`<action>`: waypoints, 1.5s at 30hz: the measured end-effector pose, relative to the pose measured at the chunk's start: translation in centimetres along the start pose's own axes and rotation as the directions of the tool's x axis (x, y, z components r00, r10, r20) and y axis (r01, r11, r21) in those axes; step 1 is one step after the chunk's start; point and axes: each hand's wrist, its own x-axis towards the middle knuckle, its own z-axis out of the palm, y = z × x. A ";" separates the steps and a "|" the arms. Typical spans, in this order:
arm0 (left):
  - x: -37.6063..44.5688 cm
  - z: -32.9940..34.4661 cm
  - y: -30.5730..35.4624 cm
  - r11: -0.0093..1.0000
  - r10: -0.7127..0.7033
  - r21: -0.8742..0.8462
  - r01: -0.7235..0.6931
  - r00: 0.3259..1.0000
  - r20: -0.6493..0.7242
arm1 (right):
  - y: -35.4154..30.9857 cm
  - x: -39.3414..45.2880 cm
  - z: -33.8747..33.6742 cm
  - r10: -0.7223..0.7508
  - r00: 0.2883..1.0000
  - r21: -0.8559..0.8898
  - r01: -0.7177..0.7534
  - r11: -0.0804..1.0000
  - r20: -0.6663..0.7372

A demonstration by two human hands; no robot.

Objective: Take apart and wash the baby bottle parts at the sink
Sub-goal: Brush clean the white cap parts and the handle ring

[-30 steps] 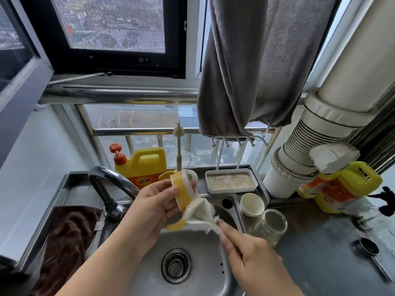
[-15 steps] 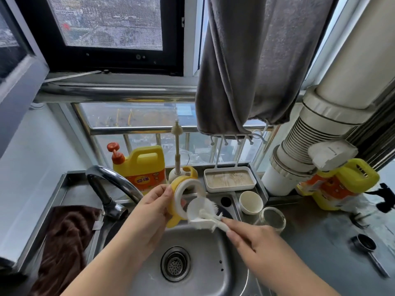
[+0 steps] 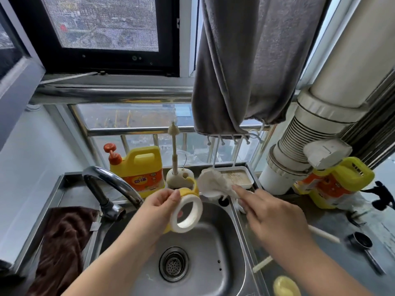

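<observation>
White and yellow plastic, the bottle collar ring [image 3: 186, 211] sits pinched by its rim in the left hand [image 3: 157, 207] over the sink [image 3: 215, 251]. The right hand [image 3: 272, 218] has its grip wrapped round the brush [image 3: 213, 184], whose head is lifted clear of the ring, just beside it to the right. A wet rim held only at its edge could slip and drop into the basin; I judge the raised brush could also flick water across the counter [image 3: 333, 259]. Only the yellow detergent jug [image 3: 140, 167] carries a label, red-orange with writing too blurred to read.
</observation>
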 end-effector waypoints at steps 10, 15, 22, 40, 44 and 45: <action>0.4 -0.2 -0.3 1.000 -0.019 -0.001 0.019 1.000 0.018 | 0.1 -1.5 2.0 -0.160 0.984 0.026 0.159 0.987 0.074; 0.0 -0.1 0.1 0.994 0.040 -0.103 -0.033 0.997 0.070 | -0.8 -2.9 2.2 -0.071 0.966 0.152 0.034 0.988 0.248; 0.2 0.7 -0.5 0.997 0.080 -0.014 -0.079 0.995 0.053 | -0.7 -2.1 1.9 -0.093 0.982 0.002 0.094 0.996 0.165; -0.1 1.2 -1.0 0.950 0.248 -0.213 -0.229 0.967 0.064 | -3.0 -1.7 1.2 0.135 0.799 0.249 -0.337 0.908 0.586; 0.0 1.6 -0.5 0.940 0.288 -0.211 -0.269 0.956 0.065 | -2.8 -1.6 0.7 0.150 0.911 -0.077 -0.130 0.988 0.383; 0.0 1.6 -0.4 0.931 0.304 -0.231 -0.282 0.950 0.066 | -3.2 -1.6 0.7 0.144 0.891 0.070 -0.192 0.979 0.430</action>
